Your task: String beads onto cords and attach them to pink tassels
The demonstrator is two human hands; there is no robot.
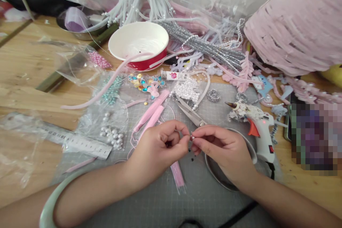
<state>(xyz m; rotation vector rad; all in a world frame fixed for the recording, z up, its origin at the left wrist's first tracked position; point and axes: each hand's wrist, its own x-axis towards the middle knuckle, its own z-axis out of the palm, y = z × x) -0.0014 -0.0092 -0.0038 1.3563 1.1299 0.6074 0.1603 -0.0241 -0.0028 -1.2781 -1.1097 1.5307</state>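
Head view, empty paper bowl (139,39), bagged pearls (112,133)

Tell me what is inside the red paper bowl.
The red paper bowl shows a bare white interior, and a pink strip drapes over its front rim. The near wall hides part of the bottom.

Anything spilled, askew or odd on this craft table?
A few things. Loose gems lie scattered outside their bags below the white bowl. The scissors lie open just behind the hands. The glue gun is crusted with glue. Both hands, left and right, pinch one tiny pearl.
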